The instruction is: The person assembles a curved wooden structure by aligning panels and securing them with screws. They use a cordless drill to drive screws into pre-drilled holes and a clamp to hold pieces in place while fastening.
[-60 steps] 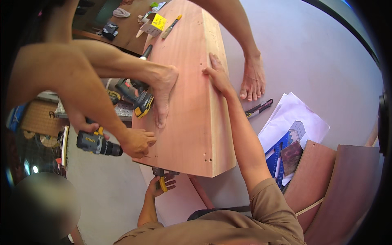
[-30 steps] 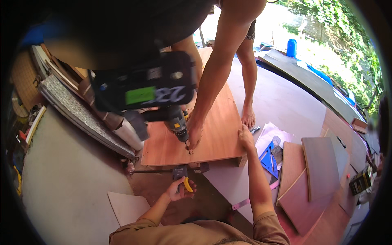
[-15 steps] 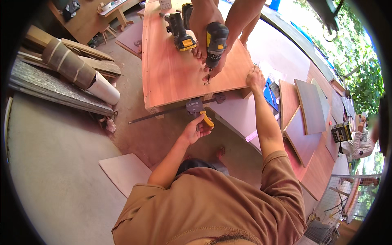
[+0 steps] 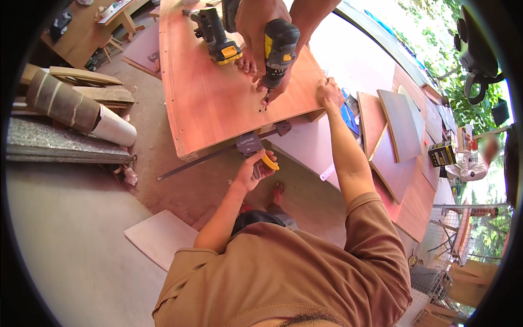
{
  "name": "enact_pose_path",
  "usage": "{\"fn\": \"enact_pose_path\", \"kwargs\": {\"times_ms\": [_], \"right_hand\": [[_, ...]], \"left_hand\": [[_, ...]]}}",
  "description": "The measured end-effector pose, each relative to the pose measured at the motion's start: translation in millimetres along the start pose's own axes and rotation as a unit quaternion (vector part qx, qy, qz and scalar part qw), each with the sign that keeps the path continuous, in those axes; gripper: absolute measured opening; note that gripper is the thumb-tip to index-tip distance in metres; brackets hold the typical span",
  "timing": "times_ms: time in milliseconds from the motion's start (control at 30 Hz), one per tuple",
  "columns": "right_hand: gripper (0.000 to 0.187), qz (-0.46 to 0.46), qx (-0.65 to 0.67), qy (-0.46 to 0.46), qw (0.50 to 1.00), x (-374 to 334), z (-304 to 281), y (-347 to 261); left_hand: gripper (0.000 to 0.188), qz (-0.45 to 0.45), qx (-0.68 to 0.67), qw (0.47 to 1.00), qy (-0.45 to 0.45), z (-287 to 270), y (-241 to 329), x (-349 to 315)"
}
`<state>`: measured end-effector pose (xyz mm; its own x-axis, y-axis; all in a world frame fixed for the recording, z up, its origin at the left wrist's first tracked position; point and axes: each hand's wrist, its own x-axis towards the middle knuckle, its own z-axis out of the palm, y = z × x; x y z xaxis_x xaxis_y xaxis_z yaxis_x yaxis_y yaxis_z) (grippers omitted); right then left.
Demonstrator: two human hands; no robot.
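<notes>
— Outdoors, on a concrete workshop floor [image 4: 71,234], sunlit, with greenery at two o'clock. Got the main piece?

— Yes: large reddish plywood panel [image 4: 218,92], lying flat from twelve o'clock down toward centre, near edge overhanging.

— And on that near edge?

— Bar clamp [image 4: 251,146], grey head biting the panel edge, long steel bar running out toward eight o'clock. Probably there to pin the panel to the piece beneath while screws go in.

— Left hand?

— Left hand [image 4: 255,170], just below centre, curled around the clamp's yellow-tipped handle, fingers mostly closed on it. Looks like tightening or steadying.

— Right hand?

— Right hand [image 4: 329,91] at one o'clock, spread flat, palm down, on the panel's corner. Gripping nothing; seemingly pressing to keep the board from shifting.

— Anybody else?

— Co-worker's hand [image 4: 260,30] at twelve o'clock, wrapped around a black-and-yellow cordless drill [image 4: 279,46], bit aimed down into the panel close to that pressed corner. Second drill [image 4: 213,34] parked on the panel at eleven o'clock, within reach.

— Around the edges?

— Brown cut boards [image 4: 400,122] laid out at three o'clock, pale offcut [image 4: 160,237] at seven o'clock, rolled material [image 4: 81,111] atop stacked slabs at nine o'clock.
</notes>
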<state>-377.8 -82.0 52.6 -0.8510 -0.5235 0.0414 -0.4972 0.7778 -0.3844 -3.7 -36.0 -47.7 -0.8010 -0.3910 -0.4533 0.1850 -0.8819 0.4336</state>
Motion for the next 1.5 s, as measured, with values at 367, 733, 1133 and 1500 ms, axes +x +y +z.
{"fn": "enact_pose_path", "kwargs": {"times_ms": [367,733,1133,1500], "right_hand": [[0.060,0.015,0.003,-0.009,1.000,-4,-7,-10],[0.060,0.018,-0.011,0.005,1.000,-5,-6,-12],[0.060,0.016,-0.008,0.002,1.000,-2,-3,-9],[0.060,0.005,0.033,0.015,0.999,-1,0,-1]], "left_hand": [[0.035,0.008,-0.033,0.999,-0.018,0,0,6],[0.035,0.028,-0.037,0.999,-0.017,-1,-3,7],[0.057,-0.099,0.449,0.884,0.086,25,42,-38],[0.096,0.063,0.845,0.511,0.143,165,106,-31]]}}
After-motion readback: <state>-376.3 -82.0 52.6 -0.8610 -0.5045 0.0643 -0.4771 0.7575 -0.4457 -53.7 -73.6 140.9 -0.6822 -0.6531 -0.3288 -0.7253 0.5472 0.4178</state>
